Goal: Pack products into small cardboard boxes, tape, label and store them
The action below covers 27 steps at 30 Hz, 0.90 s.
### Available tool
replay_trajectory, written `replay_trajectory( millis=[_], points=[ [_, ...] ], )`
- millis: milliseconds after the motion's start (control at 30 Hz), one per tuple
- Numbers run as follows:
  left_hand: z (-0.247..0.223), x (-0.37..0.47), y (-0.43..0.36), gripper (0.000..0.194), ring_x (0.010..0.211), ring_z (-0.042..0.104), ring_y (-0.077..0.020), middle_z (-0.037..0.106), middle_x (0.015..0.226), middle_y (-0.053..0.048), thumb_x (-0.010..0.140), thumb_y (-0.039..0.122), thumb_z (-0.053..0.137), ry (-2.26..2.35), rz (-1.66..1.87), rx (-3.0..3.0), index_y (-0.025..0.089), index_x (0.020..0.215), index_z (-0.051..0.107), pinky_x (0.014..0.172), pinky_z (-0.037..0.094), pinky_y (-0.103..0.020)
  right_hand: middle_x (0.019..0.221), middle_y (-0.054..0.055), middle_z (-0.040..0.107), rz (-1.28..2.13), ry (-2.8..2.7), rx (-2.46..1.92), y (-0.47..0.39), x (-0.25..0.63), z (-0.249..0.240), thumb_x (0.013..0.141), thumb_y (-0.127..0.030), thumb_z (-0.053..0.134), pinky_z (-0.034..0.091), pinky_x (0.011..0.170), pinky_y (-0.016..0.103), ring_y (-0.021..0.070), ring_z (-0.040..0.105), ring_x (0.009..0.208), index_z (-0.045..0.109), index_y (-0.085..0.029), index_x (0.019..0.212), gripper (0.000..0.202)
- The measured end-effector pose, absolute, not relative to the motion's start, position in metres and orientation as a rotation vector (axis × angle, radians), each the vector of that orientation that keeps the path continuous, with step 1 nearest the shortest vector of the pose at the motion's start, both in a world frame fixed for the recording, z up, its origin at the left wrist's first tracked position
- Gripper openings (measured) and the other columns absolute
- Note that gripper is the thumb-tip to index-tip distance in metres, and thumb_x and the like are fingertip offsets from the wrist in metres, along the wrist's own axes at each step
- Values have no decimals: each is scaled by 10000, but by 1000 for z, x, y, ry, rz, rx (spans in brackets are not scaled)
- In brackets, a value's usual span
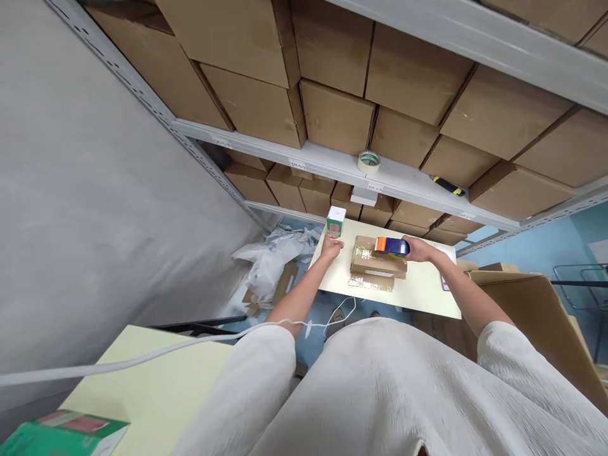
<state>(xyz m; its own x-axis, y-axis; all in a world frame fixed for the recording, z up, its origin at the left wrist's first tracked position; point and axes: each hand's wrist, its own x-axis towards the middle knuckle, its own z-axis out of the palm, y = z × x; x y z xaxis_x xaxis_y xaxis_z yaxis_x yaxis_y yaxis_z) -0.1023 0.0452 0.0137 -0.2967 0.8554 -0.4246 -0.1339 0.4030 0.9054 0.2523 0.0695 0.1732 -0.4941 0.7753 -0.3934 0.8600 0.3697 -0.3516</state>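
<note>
My left hand (332, 246) is closed at the near lower end of a small green and white box (335, 220), at the left side of a pale yellow table (422, 285); part of the grip is hidden. My right hand (418, 249) is wrapped round the end of a blue tape dispenser (396, 246) with an orange front. The dispenser is over the top of a brown cardboard box (379, 265), which has shiny clear tape across it. A taped cardboard flap (371, 282) extends from the box's near side.
Shelves of cardboard boxes (337, 114) rise behind the table, with a tape roll (369, 162) and a utility knife (448, 185) on one ledge. White plastic wrapping (266, 263) lies left on the floor. A white cable (190, 347) crosses before me. A large open carton (527, 310) stands right.
</note>
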Motion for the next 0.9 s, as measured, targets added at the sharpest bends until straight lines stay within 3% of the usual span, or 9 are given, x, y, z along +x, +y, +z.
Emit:
replay_trajectory(
  millis=[300,633,800,900],
  points=[
    [-12,-96,40,500,824,737,-206,700,720,48,614,42,771,1523,1130,595,254,969,490,888,551,-361,1065,57,768,-694,2408,1499,71,247,167,794,-354,839,461,710,278,228,688,891,582,-255,1085,400],
    [-31,-62,36,456,890,732,-226,681,818,21,706,67,773,1563,954,642,243,1064,553,892,540,-343,1054,53,779,-697,2396,1548,74,246,162,811,-423,859,461,705,282,231,698,877,591,-263,1074,408],
    [-31,-54,36,568,1033,736,-264,724,988,-37,757,129,805,1627,898,745,238,1252,548,966,530,-380,1067,60,780,-687,2385,1556,73,243,163,813,-417,856,467,718,287,235,695,887,592,-259,1082,409],
    [-28,-59,32,601,1123,715,-277,719,1141,-89,739,172,838,1667,926,774,225,1270,561,1007,532,-411,1078,66,777,-671,2371,1552,71,240,165,808,-390,854,464,722,287,236,694,899,588,-253,1083,406]
  ],
)
